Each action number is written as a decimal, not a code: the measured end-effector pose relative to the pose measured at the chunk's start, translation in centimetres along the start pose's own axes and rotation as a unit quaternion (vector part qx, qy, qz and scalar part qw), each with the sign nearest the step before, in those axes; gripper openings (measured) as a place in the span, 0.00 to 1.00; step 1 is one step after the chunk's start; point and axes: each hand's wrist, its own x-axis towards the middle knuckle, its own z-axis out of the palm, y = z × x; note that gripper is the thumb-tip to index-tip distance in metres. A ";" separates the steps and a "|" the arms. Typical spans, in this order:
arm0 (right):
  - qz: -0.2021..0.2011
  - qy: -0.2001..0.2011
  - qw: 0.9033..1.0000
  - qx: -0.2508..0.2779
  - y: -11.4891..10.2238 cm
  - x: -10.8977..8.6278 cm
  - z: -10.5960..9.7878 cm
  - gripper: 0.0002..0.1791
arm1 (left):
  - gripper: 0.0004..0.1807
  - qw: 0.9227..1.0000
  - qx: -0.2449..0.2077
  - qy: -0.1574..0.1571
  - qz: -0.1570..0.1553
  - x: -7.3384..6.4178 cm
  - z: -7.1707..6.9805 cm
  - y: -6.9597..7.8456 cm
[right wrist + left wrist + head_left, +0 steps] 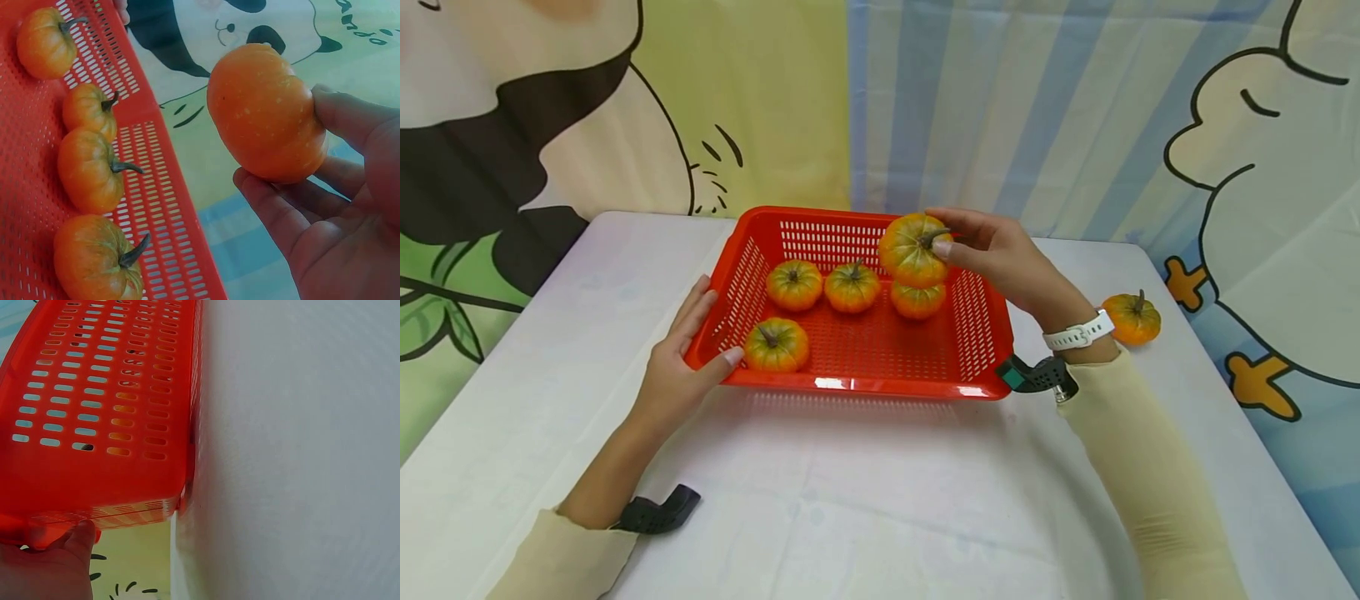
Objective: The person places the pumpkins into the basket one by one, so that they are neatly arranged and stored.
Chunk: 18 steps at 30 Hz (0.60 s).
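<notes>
My right hand (pixel 1011 262) holds a small orange pumpkin (pixel 907 252) above the right back part of a red plastic basket (pixel 880 384). In the right wrist view, thumb and fingers grip the pumpkin (pixel 262 115), its rounded orange side showing. My left hand (pixel 676 367) grips the basket's left side, thumb over the front corner rim and fingers along the outer wall. The left wrist view shows the slotted basket wall (pixel 94 478) and part of that hand (pixel 59 565). Several pumpkins with dark stems sit in the basket, including one (pixel 776 345) near my left thumb.
Another pumpkin (pixel 1132 317) lies on the white table (pixel 865 500), right of the basket and beyond my right wrist. A cartoon-printed cloth (pixel 790 100) hangs behind the table. Each wrist carries a dark camera mount; the right also has a white watch band (pixel 1079 332).
</notes>
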 end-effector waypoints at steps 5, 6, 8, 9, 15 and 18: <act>-0.006 -0.035 0.999 -0.013 0.0 0.8 0.5 0.27 | 0.43 1.000 0.000 0.004 -0.001 0.0 0.0 0.0; -0.007 -0.043 0.999 -0.016 0.1 0.9 0.7 0.27 | 0.43 1.000 0.000 0.005 -0.001 0.0 0.0 0.0; -0.008 -0.055 0.998 -0.024 0.1 1.2 1.0 0.27 | 0.43 1.000 -0.002 0.005 0.000 0.0 0.0 0.0; -0.009 -0.061 0.998 -0.027 0.1 1.3 1.1 0.27 | 0.44 1.000 -0.003 0.005 0.000 0.1 0.0 0.0; -0.007 -0.090 0.995 -0.035 0.1 1.7 1.8 0.27 | 0.43 1.000 0.000 0.003 0.001 0.1 0.1 -0.2; -0.001 -0.098 0.993 -0.060 0.1 1.8 2.1 0.27 | 0.43 1.000 -0.001 0.005 0.001 0.0 0.0 -0.1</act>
